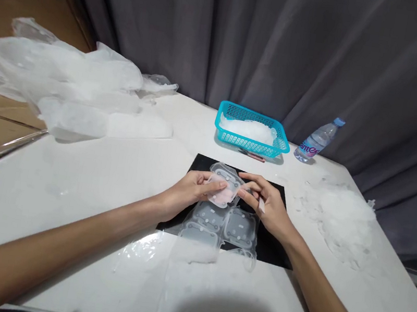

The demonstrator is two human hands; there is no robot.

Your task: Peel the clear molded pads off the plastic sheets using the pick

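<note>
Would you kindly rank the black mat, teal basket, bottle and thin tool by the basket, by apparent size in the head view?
1. Black mat, partly covered
2. Teal basket
3. Bottle
4. Thin tool

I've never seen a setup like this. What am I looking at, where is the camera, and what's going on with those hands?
There is no machine here, just a person's bare hands. The single picture comes from a camera worn on the head, looking forward and down. The left hand holds a cloudy, see-through molded piece; the right hand has its fingers at the piece's edge. Below, similar pieces lie partly over a black mat on a white table. Farther back are a blue basket with whitish material inside and a labeled bottle. Whitish, see-through heaps sit left and right.
</note>
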